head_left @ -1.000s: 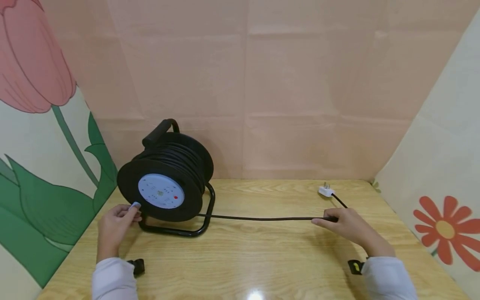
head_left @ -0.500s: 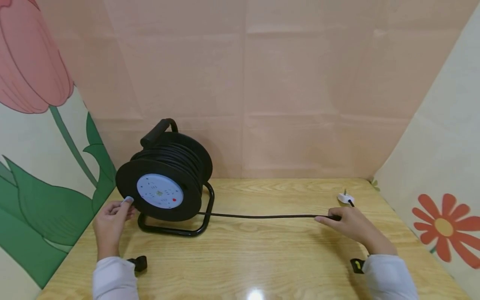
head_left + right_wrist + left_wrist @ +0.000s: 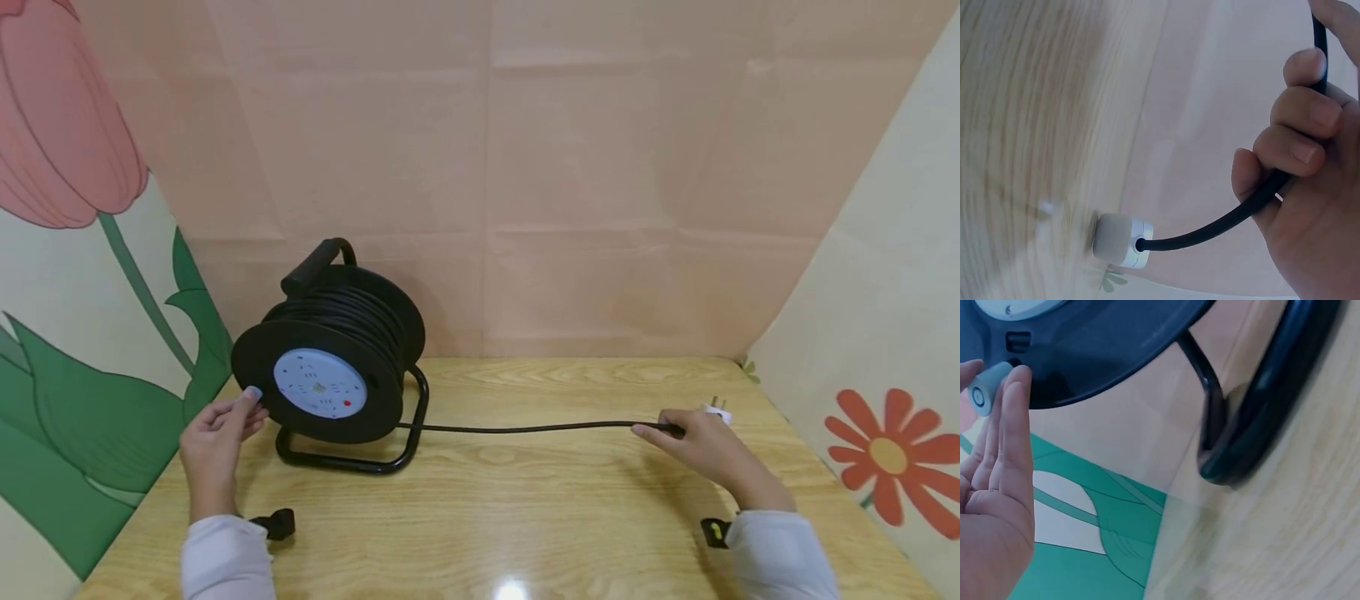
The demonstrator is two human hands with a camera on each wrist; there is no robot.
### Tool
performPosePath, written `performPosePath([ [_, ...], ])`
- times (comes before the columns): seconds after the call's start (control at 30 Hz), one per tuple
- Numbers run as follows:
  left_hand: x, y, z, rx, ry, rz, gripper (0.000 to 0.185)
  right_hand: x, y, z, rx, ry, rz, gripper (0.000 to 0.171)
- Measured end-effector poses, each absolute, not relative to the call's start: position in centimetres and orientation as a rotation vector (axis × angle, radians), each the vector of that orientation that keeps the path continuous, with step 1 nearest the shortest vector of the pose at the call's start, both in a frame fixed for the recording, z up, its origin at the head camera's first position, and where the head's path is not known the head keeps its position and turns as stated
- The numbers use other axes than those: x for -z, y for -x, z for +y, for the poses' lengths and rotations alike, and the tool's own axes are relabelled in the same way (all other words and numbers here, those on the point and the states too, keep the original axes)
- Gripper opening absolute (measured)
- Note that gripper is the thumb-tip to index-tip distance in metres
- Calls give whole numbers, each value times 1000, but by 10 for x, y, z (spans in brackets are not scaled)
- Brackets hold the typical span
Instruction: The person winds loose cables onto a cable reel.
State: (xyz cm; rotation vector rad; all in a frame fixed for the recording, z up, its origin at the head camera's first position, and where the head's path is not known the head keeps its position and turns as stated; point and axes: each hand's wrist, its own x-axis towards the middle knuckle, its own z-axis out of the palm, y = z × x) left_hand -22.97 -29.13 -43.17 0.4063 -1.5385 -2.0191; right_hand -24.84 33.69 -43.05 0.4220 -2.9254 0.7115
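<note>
A black cable reel (image 3: 258, 354) with a pale socket face stands on its tubular frame (image 3: 341, 464) at the left of the table. At the lower left of the reel's rim, my left hand (image 3: 213, 446) pinches the light grey crank knob (image 3: 984, 390) between thumb and fingers. Black cord (image 3: 525, 430) runs from the reel's underside rightward to my right hand (image 3: 705, 450), whose fingers curl round it. Past that hand, the cord's end bends to a white plug (image 3: 1116, 240) lying on the table. In the head view the right hand partly hides the plug.
The wooden table (image 3: 525, 517) backs onto a peach-coloured sheet (image 3: 600, 208). Flower-painted panels flank it on both sides. A black carry handle (image 3: 307, 271) rises above the reel. Dark straps (image 3: 277, 525) show at both wrists.
The left hand has moved slightly up and left with the knob, turning the reel's face a little clockwise. The plug has slid right and nearer; the right hand stays almost in place.
</note>
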Motion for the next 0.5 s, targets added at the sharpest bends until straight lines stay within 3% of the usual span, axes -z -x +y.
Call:
performPosePath([
  [0.3,413,223,-290,2094,-370,-1431,26,431,251,327,-606,-437,-2800,34],
  [0.5,401,220,-287,2120,-374,-1383,37,432,251,322,-541,-441,-2677,30],
])
